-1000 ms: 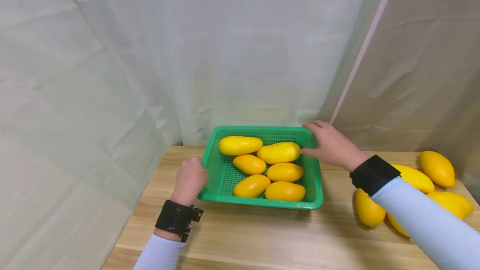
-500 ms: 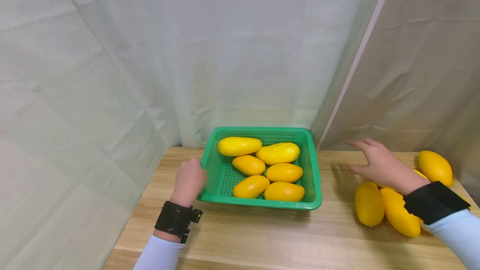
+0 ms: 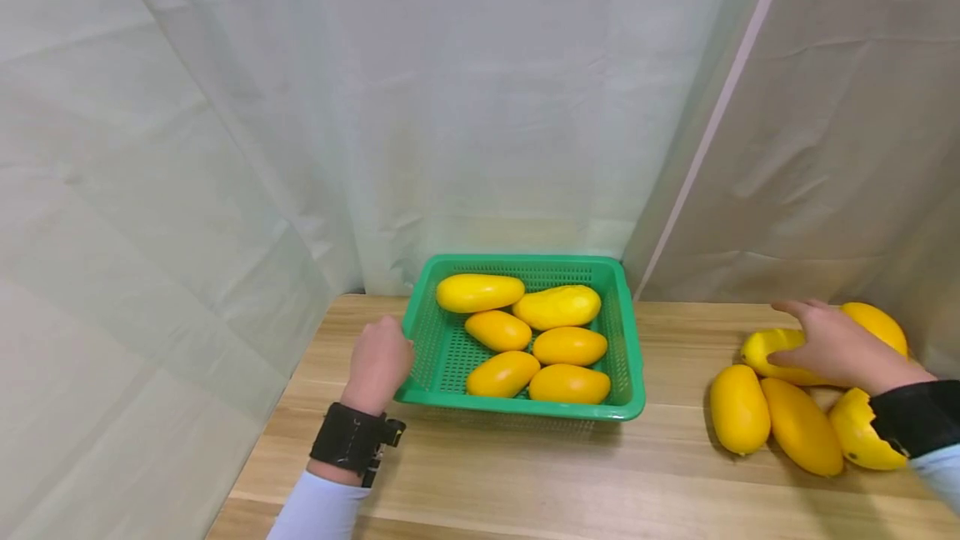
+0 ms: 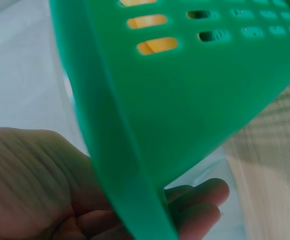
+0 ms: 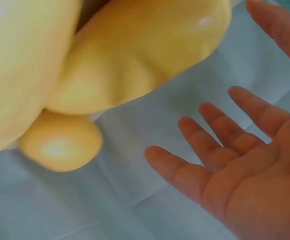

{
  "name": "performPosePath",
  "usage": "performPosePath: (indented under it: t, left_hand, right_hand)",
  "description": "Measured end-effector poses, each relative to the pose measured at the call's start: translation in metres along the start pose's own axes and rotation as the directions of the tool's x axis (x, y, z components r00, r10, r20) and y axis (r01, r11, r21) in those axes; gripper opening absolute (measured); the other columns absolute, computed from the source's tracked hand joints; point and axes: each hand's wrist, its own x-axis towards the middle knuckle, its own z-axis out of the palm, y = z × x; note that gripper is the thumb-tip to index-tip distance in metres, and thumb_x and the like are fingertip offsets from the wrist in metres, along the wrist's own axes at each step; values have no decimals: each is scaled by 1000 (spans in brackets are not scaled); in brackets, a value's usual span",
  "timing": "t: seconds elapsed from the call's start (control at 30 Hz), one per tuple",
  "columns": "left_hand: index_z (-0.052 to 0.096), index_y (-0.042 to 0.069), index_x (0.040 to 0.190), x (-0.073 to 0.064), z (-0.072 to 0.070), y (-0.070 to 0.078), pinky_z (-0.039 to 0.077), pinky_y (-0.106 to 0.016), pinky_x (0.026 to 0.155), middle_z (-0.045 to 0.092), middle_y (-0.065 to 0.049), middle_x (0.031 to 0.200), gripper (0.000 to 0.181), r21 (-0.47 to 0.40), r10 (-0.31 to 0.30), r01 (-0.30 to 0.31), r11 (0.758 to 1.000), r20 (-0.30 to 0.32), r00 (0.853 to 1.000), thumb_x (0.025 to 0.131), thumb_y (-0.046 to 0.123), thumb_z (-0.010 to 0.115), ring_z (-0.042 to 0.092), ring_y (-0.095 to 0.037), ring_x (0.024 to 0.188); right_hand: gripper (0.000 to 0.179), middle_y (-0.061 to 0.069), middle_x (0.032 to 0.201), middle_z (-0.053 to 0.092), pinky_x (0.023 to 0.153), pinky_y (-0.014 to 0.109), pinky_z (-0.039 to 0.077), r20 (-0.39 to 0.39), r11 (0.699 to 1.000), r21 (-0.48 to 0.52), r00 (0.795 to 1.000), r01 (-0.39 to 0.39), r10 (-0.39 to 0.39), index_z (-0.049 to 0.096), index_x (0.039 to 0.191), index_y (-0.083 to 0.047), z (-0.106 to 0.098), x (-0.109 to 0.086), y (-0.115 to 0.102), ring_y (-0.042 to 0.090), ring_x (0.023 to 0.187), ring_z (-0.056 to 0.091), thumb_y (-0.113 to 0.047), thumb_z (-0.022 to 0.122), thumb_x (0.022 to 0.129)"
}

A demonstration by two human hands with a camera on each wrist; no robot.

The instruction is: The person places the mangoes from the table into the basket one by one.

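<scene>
A green plastic basket with slotted sides holds several yellow mangoes in loose rows. At its left side, my left hand grips the rim. The left wrist view shows the fingers curled round the basket's edge. Over on the right, my right hand hovers at a pile of more mangoes, its fingers spread and holding nothing. A longer yellow fruit lies partly hidden beneath that hand. In the right wrist view the open palm faces a large yellow fruit.
Both the basket and the pile rest on a wooden table. Pale sheeting hangs close behind it and along the left. In the pile's front row are a mango, a second mango and a dark-spotted yellow fruit.
My right hand has left the basket's right side and moved right to the pile, fingers spread throughout. My left hand keeps its grip on the rim; the basket has hardly moved.
</scene>
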Motion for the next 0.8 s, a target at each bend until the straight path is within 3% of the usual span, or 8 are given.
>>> performPosePath:
  t: [0.2, 0.4, 0.8]
  left_hand:
    - [61, -8, 91, 0, 0, -1, 39, -28, 42, 57, -14, 70, 23, -2, -1, 1, 1000, -3, 1000, 85, 14, 64, 52, -22, 56]
    - [61, -8, 91, -1, 0, -1, 39, -29, 42, 58, -15, 70, 24, -1, 12, -12, 1000, -12, 1000, 85, 14, 65, 53, -22, 57]
    - [60, -9, 91, -2, 1, -1, 38, -28, 42, 56, -14, 69, 23, -10, 15, -16, 1000, -21, 1000, 85, 13, 65, 52, -22, 56]
  right_hand:
    - [99, 43, 125, 37, 85, 68, 34, 39, 998, 2, 997, -63, 63, 35, 131, 14, 0, -2, 23, 54, 104, 40, -46, 79, 65]
    - [114, 43, 117, 42, 81, 65, 38, 50, 993, -7, 991, -120, 121, 35, 127, 17, 4, -1, 34, 49, 94, 44, -58, 80, 55]
    - [115, 41, 119, 43, 74, 60, 42, 118, 993, 59, 989, -99, 92, 32, 132, 14, 12, 0, 44, 39, 87, 49, -63, 75, 59]
